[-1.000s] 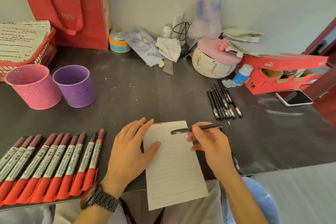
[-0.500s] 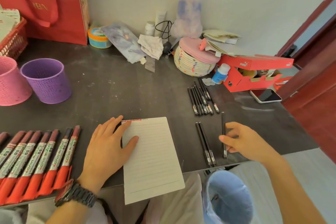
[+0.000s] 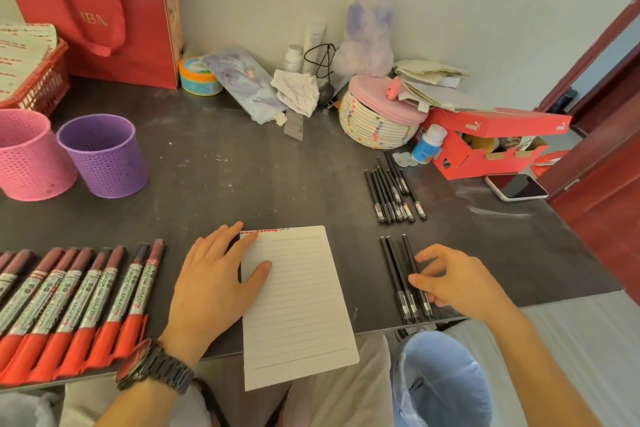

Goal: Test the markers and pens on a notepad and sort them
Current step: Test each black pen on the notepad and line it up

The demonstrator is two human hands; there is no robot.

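Purple cup (image 3: pixel 104 156) beside pink cup (image 3: pixel 29 156)

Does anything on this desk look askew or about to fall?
Yes: the notepad overhangs the near edge of the desk, kept there only by the left hand. The red shoebox sits with its lid propped up askew over papers.

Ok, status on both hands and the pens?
Left hand flat on white lined notepad. Right hand fingertips on three black pens near table edge, grip unclear. Nothing in the way.
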